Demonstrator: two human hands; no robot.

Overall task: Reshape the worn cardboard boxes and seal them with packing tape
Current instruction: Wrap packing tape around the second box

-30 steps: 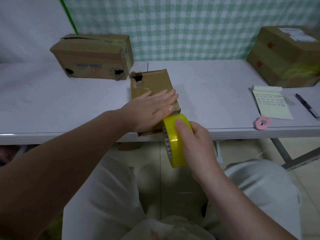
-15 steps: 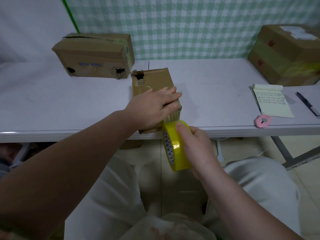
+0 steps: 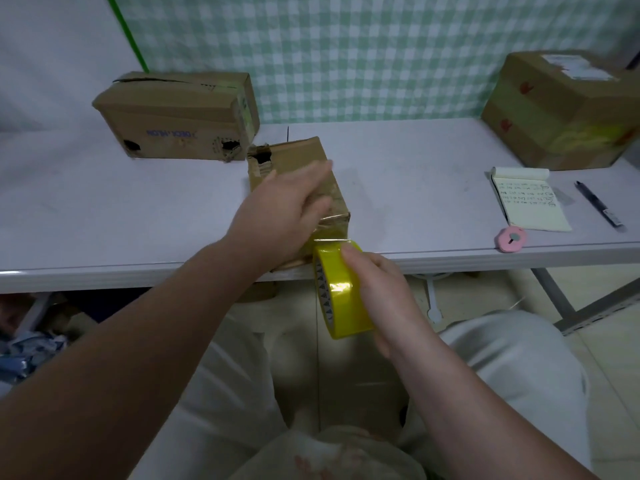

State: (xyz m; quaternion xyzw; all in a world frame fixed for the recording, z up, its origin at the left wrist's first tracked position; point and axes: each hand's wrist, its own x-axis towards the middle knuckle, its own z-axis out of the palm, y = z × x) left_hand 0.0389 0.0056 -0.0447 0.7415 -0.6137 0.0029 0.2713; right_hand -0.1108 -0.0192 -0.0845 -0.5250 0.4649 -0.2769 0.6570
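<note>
At the near edge of the table (image 3: 138, 220), the box (image 3: 298, 152) is pressed down by the left hand (image 3: 284, 213), fingers straight and close together, though blurred. The roll (image 3: 341, 296) is gripped by the right hand (image 3: 379, 284), thumb curled over it, just before the box's front. A strip (image 3: 330, 240) is stretched between them, so sealing is judged under way. Next, the strip needs to be smoothed down and cut.

Bright yellow on tape roll (image 3: 341, 292), w/ white core edge & black triangle pattern. Brown cardboard for small box (image 3: 294, 154), left box (image 3: 180, 112) (blue print on front) & right box (image 3: 554, 109) (red marks, yellow-green tape, white label). Green-&-white check on backdrop (image 3: 346, 46). Pale grey-lilac table (image 3: 104, 202). Cream notepad (image 3: 530, 206), black pen (image 3: 597, 206), pink disc (image 3: 512, 239), off-white trousers (image 3: 519, 368).
</note>
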